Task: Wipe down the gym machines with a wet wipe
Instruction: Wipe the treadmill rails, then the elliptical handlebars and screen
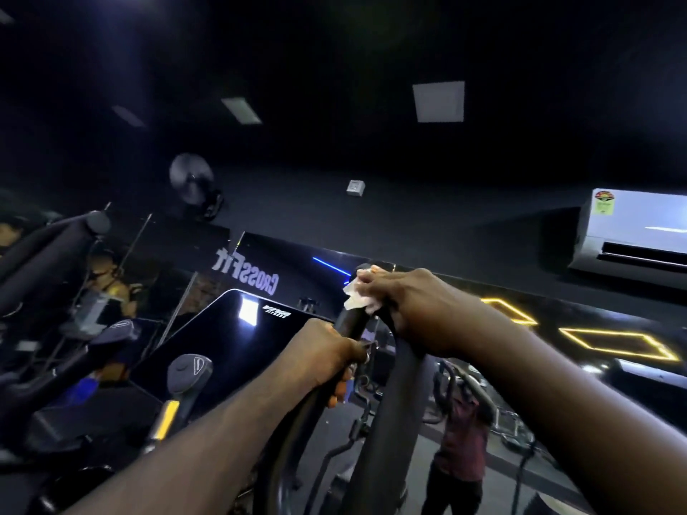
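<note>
Currently two hands and one wipe [356, 296] sit on the handle [351, 323]. The right hand [409, 310] clutches the wipe, which protrudes at its 10 o'clock; the left hand [319, 351] grips the handle at 7 o'clock.

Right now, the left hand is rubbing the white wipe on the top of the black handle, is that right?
Not quite. The head view shows the right hand rubbing the white wipe on the top of the black handle; the left hand only grips it lower down.
</note>
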A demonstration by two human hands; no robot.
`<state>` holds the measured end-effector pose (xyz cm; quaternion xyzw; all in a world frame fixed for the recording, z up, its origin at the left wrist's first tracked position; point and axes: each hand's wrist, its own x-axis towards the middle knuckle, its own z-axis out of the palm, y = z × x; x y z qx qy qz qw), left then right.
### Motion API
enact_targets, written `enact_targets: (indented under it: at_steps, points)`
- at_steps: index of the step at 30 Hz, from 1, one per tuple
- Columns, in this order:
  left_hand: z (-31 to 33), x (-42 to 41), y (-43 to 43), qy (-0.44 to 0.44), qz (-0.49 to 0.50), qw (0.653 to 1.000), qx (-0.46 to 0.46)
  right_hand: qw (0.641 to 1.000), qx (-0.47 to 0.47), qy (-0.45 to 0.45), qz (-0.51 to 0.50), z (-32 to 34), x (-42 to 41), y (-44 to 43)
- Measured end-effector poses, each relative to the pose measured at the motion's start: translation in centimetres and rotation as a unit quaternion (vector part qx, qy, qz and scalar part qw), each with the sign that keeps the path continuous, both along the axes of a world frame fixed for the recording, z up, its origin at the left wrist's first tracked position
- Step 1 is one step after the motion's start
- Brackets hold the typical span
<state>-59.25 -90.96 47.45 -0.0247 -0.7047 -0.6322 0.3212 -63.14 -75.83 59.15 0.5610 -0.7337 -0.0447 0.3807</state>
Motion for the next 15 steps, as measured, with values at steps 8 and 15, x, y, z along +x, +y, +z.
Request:
enact_targets:
  at_steps: [8, 15]
  points:
    - [-0.7, -0.5, -0.1, 0.012, 0.061, 0.998, -0.003, 0.999, -0.003, 0.01, 0.037, -2.2, 2.1, 5.3]
    - [-0.7, 0.0, 0.0, 0.016, 0.056, 0.998, -0.01, 0.998, -0.049, -0.018, 0.032, -0.6, 1.0, 0.2]
